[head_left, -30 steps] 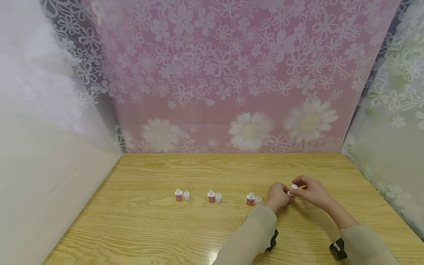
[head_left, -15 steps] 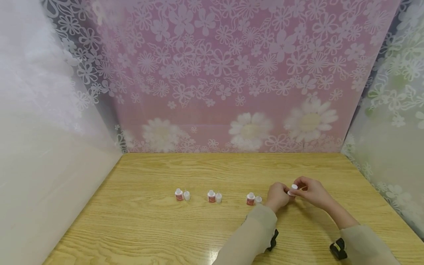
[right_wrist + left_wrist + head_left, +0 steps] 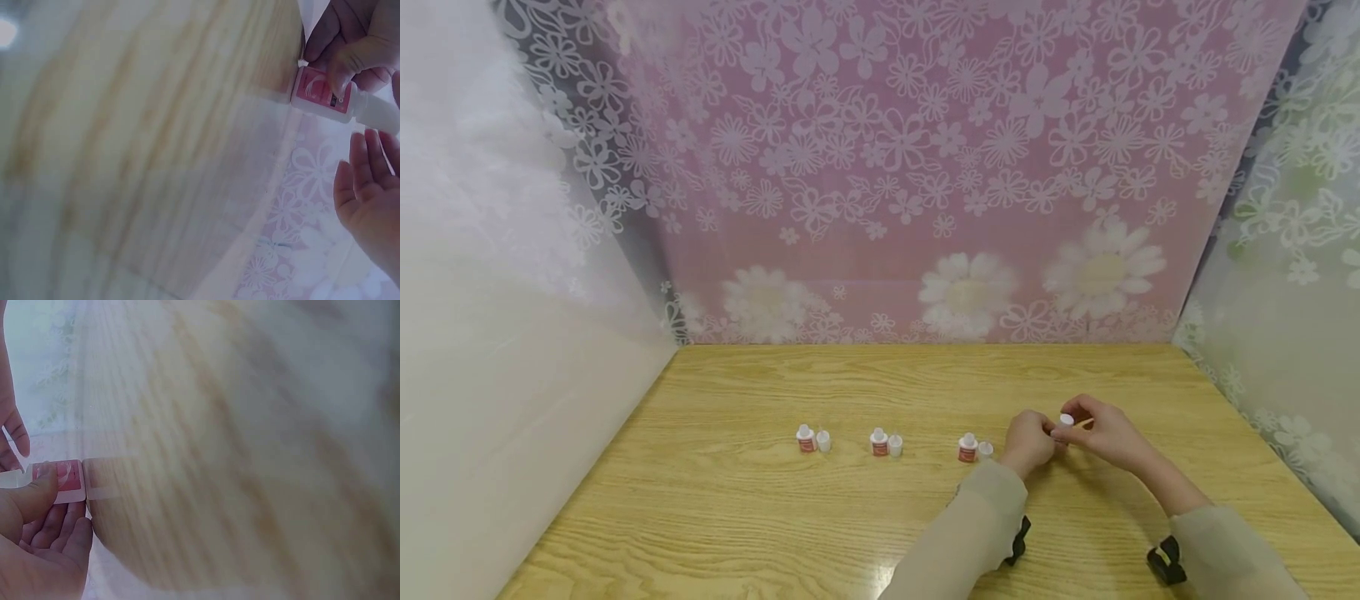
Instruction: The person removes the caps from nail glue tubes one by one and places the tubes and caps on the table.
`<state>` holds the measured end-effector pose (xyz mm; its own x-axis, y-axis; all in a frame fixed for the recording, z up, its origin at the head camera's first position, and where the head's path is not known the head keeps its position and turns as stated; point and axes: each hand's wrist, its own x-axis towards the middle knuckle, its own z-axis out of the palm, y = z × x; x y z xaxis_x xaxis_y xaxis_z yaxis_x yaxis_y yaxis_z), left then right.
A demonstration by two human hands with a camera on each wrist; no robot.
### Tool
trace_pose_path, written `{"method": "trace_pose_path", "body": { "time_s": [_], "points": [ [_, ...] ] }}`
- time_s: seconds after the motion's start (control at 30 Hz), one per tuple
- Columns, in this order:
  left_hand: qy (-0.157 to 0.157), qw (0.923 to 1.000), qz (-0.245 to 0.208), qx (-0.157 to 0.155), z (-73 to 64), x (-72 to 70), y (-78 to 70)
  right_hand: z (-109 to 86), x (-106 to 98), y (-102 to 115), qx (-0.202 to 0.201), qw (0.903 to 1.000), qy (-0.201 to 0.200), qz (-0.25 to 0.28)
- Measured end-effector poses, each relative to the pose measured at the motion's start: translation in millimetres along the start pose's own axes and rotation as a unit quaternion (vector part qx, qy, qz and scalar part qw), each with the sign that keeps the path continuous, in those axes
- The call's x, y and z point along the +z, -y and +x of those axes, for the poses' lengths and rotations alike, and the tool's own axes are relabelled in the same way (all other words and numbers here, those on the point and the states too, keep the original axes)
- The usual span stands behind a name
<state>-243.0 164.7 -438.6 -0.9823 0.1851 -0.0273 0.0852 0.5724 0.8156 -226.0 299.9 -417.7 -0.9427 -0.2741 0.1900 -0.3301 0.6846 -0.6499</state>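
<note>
My left hand point(image 3: 1028, 439) grips a small white bottle point(image 3: 322, 94) with a pinkish-red label, close over the table at the right. In the left wrist view its thumb point(image 3: 39, 490) presses on the label, the other fingers behind. On the bottle's neck sits a white cap point(image 3: 1066, 420), held by my right hand point(image 3: 1108, 429) between thumb and fingers. The right wrist view shows the cap point(image 3: 378, 114) lined up with the bottle, the right fingertips point(image 3: 372, 136) right at its side. In the head view the left hand mostly hides the bottle's body.
Three similar uncapped bottles, at left point(image 3: 806, 439), middle point(image 3: 879, 443) and right point(image 3: 967, 448), stand in a row on the wood-grain table point(image 3: 737, 517). Beside each is a white cap, such as the left one point(image 3: 823, 442). A pink flowered sheet point(image 3: 880, 183) rises behind.
The right fingers have shifted slightly around the cap. The left hand keeps its grip on the bottle in the same place, and the row of bottles has not moved.
</note>
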Motion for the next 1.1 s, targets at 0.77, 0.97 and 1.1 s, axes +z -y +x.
{"method": "trace_pose_path", "body": {
  "time_s": [0.77, 0.97, 1.1],
  "points": [
    [0.01, 0.999, -0.034, -0.026, 0.2, 1.1, -0.8, 0.5, -0.4, 2.8, -0.032, 0.9994, 0.002, -0.007],
    [0.008, 0.9997, -0.01, -0.022, 1.5, 1.6, -0.2, 1.6, -0.8, 2.7, -0.003, 0.9998, -0.006, -0.018],
    [0.011, 0.9997, -0.008, -0.021, 2.4, 2.5, 0.7, 1.5, -1.2, 4.7, 0.021, 0.9994, -0.009, -0.027]
  ]
}}
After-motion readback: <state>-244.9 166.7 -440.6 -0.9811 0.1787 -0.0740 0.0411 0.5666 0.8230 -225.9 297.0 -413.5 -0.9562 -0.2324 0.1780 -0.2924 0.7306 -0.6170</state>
